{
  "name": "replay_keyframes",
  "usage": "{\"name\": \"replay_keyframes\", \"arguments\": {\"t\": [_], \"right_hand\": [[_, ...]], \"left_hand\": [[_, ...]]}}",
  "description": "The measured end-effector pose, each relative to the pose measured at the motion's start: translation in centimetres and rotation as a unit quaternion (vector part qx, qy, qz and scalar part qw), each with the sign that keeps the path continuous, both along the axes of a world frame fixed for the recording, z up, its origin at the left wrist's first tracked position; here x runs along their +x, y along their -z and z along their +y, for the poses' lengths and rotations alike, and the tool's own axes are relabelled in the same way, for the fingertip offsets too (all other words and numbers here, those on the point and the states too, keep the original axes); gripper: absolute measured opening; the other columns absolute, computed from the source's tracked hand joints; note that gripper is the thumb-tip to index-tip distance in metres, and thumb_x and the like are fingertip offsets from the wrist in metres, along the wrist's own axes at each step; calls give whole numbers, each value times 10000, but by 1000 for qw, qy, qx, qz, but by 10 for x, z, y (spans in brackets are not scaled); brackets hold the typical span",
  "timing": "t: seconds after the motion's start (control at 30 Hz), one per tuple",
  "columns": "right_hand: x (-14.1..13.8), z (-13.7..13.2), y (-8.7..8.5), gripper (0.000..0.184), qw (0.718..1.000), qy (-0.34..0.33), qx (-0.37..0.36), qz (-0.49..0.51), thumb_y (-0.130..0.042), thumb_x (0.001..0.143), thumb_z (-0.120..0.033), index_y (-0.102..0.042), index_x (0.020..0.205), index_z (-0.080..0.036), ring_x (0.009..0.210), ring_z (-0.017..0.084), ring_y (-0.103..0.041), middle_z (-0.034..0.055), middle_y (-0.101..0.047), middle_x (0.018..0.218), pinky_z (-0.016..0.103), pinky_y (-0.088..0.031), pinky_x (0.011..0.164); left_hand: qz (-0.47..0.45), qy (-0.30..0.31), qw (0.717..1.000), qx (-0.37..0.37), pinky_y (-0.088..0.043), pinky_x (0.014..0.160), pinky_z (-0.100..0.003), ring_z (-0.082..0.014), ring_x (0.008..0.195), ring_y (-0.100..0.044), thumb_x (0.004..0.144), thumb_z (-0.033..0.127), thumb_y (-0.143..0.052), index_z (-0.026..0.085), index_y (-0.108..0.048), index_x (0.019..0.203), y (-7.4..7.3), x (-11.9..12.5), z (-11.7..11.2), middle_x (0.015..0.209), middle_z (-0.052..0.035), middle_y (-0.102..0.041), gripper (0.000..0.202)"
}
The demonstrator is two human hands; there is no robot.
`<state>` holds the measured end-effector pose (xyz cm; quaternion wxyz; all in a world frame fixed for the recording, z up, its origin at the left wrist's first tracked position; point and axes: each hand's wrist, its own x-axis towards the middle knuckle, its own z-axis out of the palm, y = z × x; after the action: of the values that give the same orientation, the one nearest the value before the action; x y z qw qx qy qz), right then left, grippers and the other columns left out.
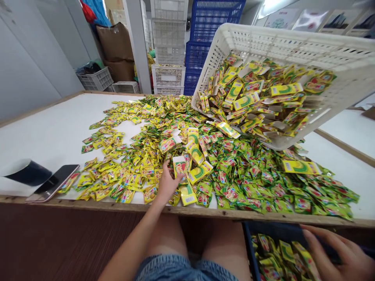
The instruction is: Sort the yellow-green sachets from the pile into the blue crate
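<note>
My left hand (168, 182) grips a small open-topped cardboard box (179, 166), with the thumb over its printed front. Several similar yellow-and-green boxes (200, 172) lie right beside it on the packets. At the lower right, my right hand (342, 251) is over the edge of a dark blue crate (248, 249), fingers apart and nothing visible in them. Filled yellow-green boxes (286, 251) lie inside that crate. Around my left hand spread yellow packets (117, 171) on the left and green packets (249, 183) on the right.
A tilted white basket (345, 70) spills small boxes onto the white table (58, 128). A dark cup (27, 171) and a phone (55, 181) are near the left front edge. White crates (169, 35) and blue crates (216, 19) stand stacked behind the table.
</note>
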<state>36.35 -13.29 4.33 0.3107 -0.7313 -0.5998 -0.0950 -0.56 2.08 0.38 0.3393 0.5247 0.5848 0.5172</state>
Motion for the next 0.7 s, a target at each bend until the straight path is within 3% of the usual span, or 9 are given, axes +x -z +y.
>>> {"name": "replay_keyframes", "arguments": {"t": [0.13,0.23,0.3,0.37,0.5,0.6,0.7], "right_hand": [[-69,16,6,256,986,-129,-52,91,-446,821,-433,-590,908,-241,845,225,-595,65,-644,920,330,-454,730],[-121,47,15,204,970,-197,-62,127,-426,859,-351,-583,887,-224,873,212,-573,59,-635,907,328,-431,764],[-142,70,26,180,967,-220,-65,107,-435,860,-314,-581,876,-209,866,219,-560,64,-632,899,348,-411,766],[-153,91,38,167,970,-225,-70,63,-483,831,-295,-576,928,-197,886,243,-537,79,-628,945,371,-389,762],[-164,114,53,340,971,-220,-92,-29,-573,751,-249,-538,1085,-194,891,283,-505,94,-624,1016,386,-348,728],[-161,119,53,262,966,-234,-99,-45,-527,768,-189,-571,1026,-198,849,264,-526,86,-647,917,377,-325,726],[-154,116,44,176,972,-215,-86,25,-471,824,-252,-589,937,-187,752,237,-548,71,-643,761,370,-337,715]], "left_hand": [[-85,30,996,19,-468,647,-297,-153,650,-593,654,251,-669,148,-385,1188,-16,-3,11,777,-34,-627,614],[-169,34,984,39,-484,713,-312,-184,779,-621,637,247,-689,141,-452,1110,-28,-30,-2,919,-81,-643,540],[-211,8,977,37,-491,714,-299,-182,778,-626,614,245,-714,148,-503,1047,-34,-53,-16,916,-60,-654,492],[-250,-22,968,25,-497,698,-266,-165,760,-629,614,248,-720,152,-548,1008,-38,-72,-34,902,-41,-664,441],[-315,-47,947,-30,-517,674,-273,-173,707,-651,597,274,-736,155,-571,998,-36,-92,-64,835,-29,-689,449],[-326,-47,941,-85,-528,649,-290,-189,662,-664,567,296,-756,152,-581,980,-30,-95,-77,780,-32,-700,471],[-329,-38,937,-114,-531,655,-307,-207,678,-671,544,302,-769,149,-582,985,-23,-94,-80,786,-45,-707,503]]}}
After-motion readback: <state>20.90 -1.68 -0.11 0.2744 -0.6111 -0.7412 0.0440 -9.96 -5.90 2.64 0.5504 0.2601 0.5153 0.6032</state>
